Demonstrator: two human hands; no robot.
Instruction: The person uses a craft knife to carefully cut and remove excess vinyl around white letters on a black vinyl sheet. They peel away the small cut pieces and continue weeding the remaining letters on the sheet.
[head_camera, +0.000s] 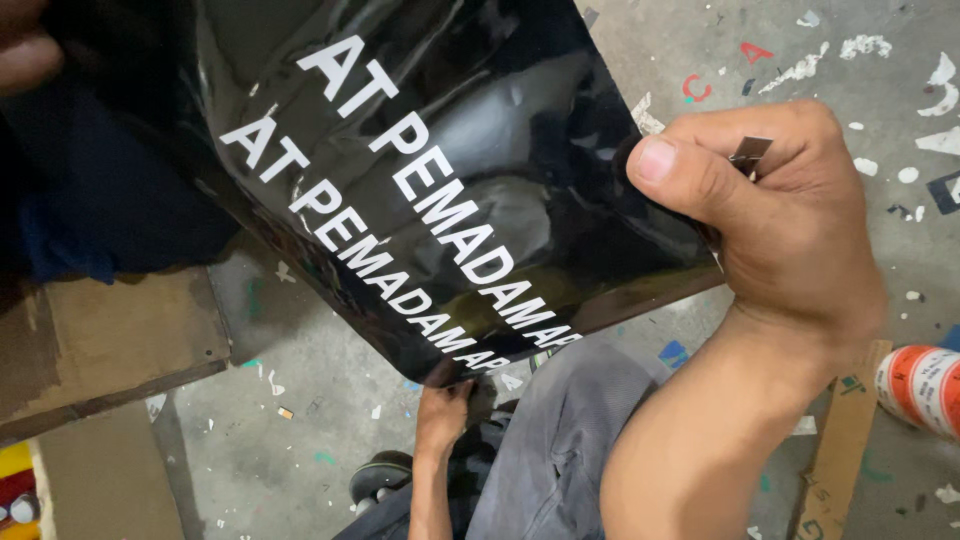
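Our right grip (760, 200) pinches the 3 o'clock edge of a glossy black vinyl sheet (520, 130) with white lettering, a small blade (750, 152) tucked in the fingers. Our left grip (442, 405) clasps its 6 o'clock corner above the speckled concrete floor (300, 450).
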